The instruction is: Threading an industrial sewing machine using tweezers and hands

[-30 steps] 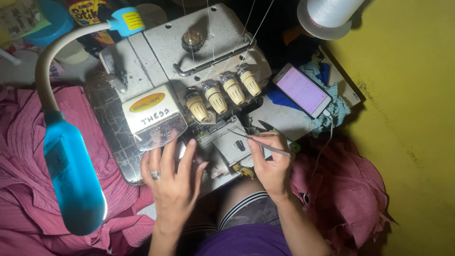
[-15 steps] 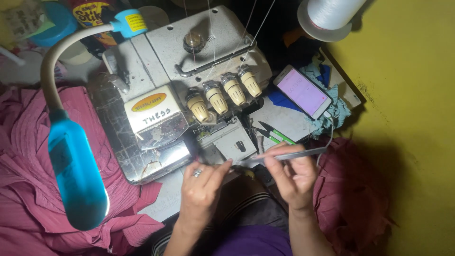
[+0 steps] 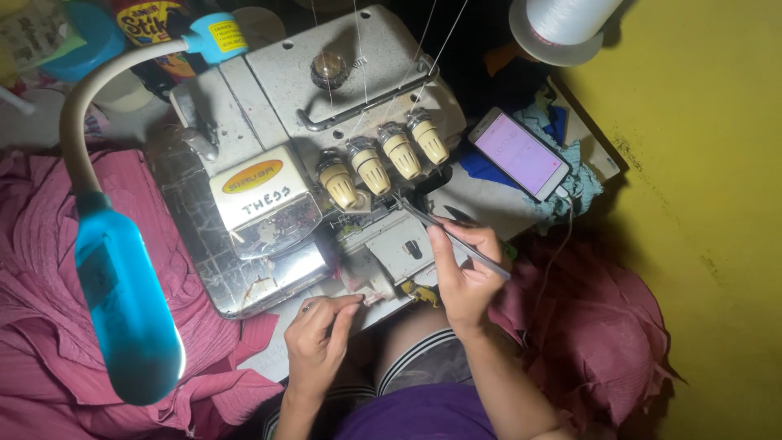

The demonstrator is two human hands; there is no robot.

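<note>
Dim, warm scene; glare off the sewing machine (image 3: 269, 236) metal, deep shadow behind, sharp focus, dark corners.

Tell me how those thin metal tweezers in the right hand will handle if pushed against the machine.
The tweezers look thin and long, so probably light and springy at the tips. Bare metal likely slips in the right hand, which pinches them mid-length. Their point near the tension knobs could skid off.

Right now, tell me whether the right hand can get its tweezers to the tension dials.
Probably yes. The right hand holds the tweezers with the tips just below the cream tension dials, and nothing lies between them; the left hand is down at the machine's front edge.
</note>
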